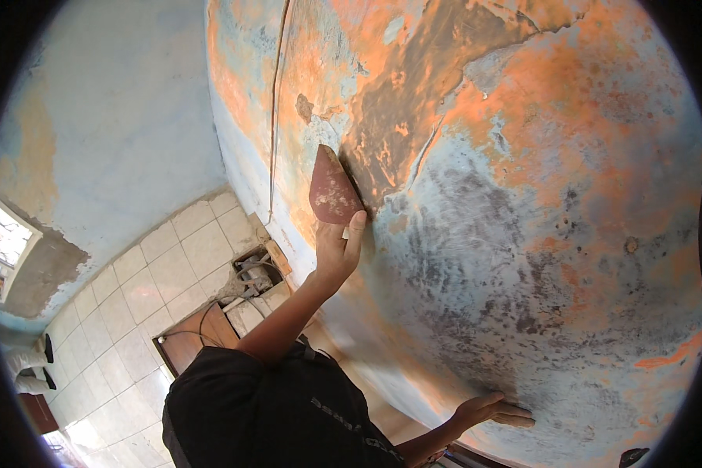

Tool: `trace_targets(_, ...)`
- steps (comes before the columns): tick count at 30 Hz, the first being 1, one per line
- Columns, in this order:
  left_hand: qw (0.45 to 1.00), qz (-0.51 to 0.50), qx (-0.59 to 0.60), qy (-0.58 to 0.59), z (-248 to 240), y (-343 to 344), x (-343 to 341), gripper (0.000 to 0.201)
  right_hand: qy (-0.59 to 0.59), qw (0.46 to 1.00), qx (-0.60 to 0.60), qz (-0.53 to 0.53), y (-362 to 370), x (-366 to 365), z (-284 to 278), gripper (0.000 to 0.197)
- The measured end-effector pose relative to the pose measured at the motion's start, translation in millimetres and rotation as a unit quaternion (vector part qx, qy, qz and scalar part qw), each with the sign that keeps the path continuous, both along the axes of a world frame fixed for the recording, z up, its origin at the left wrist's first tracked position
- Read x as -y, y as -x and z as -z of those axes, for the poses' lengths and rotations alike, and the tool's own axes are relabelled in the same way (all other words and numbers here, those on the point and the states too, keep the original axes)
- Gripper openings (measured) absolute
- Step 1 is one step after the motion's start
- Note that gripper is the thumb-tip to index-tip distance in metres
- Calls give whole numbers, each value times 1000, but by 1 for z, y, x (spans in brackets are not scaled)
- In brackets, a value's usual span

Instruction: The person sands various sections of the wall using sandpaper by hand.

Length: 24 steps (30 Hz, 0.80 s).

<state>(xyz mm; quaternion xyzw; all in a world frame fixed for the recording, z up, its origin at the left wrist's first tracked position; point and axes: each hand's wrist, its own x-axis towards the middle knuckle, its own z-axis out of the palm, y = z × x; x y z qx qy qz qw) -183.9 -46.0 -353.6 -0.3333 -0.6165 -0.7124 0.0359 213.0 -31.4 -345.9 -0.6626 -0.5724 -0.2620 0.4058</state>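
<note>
Trowel (334, 187) with a reddish-brown, pale-smudged blade was found at the worn wall (476, 226), its point directed toward the top of the view. The blade lay alongside the left edge of a bare brown patch (390, 117); whether its whole face touched the surface could not be told. The left hand (338, 253) gripped the trowel at the blade's wide end, thumb on the right side; the handle was mostly hidden. The right hand (487, 409) was flattened against the same wall, lower and well apart, with its fingers extended.

The wall's finish was a mix of orange and light blue, with dark staining between the two hands and a crack above. A thin cable (274, 117) ran along the wall to the left of the trowel. The person's black shirt (265, 405) filled the lower middle. Beyond it were a brown panel (203, 335), a pale tiled floor (171, 261), a light-blue adjoining wall (140, 101) and a window (4, 242). Another person's legs (27, 370) showed at the far left.
</note>
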Motion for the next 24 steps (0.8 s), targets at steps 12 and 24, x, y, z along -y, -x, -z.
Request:
trace_targets(12, 976, -67, -200, 54, -32, 20, 0, 43, 9, 1000, 0, -1, 1, 1, -1, 76)
trace_targets(24, 970, -74, -221, 68, -38, 33, 0, 45, 0, 1000, 11, -8, 4, 2, -4, 78)
